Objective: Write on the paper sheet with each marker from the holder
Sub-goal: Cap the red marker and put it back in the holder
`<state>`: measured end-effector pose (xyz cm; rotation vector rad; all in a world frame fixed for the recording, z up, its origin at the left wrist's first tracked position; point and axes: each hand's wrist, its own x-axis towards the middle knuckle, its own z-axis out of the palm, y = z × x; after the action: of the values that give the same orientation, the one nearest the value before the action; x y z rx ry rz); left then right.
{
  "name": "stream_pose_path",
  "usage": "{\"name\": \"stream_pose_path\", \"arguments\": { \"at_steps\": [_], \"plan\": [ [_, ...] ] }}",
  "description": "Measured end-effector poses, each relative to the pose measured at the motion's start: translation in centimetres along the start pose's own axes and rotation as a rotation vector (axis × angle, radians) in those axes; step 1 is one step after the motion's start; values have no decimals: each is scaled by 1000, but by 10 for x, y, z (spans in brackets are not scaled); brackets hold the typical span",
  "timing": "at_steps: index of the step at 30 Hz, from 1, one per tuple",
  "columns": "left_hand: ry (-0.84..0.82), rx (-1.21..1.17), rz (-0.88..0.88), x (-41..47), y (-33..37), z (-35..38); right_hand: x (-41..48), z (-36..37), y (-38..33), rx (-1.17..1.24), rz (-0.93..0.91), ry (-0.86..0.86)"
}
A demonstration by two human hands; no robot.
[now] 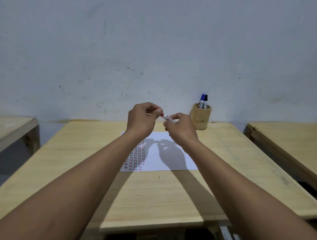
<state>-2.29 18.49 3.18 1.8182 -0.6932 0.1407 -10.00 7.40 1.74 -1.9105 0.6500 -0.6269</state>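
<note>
Up above the sheet, the fingertips (159,111) of the left hand (140,119) are pinching the red cap end of a red marker (167,118), while the right hand (180,129) is curling its thumb and fingers around the white barrel; black print is showing on that barrel, but it is too small to read. Both hands are hovering over the far edge of the paper sheet (170,156), which is lying flat at the middle of the table (151,191). Columns of short red dashes are filling the sheet's 9 o'clock side, and the rest is showing white under the hands' shadows. At 2 o'clock from the hands, the wooden holder (201,118) is standing by the table's far edge, near the wall (156,48), well apart from the sheet. A blue marker (202,100) and a black marker (205,101) are standing upright in it, caps up, touching side by side; their labels cannot be made out. Bare wood is lying open toward 6 o'clock between the sheet and the near edge. Two more tables, a left table (10,130) at 9 o'clock and a right table (288,142) at 3 o'clock, are flanking it across narrow gaps.
</note>
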Motion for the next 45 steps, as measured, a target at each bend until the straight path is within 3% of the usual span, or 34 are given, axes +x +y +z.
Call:
{"name": "stream_pose_path", "arguments": {
  "at_steps": [5, 15, 24, 45],
  "plan": [
    [-34, -38, 13, 13, 12, 14, 14, -21, 3, -145, -118, 39],
    [-73, -31, -48, 53, 14, 76, 73, -86, 1, -111, -154, 183],
    [-255, 58, -79, 85, -2, 155, 143, -129, 5, -127, -248, 377],
    [-274, 54, -55, 107, -32, 217, 199, -97, 61, -340, -81, 108]
  ]
}}
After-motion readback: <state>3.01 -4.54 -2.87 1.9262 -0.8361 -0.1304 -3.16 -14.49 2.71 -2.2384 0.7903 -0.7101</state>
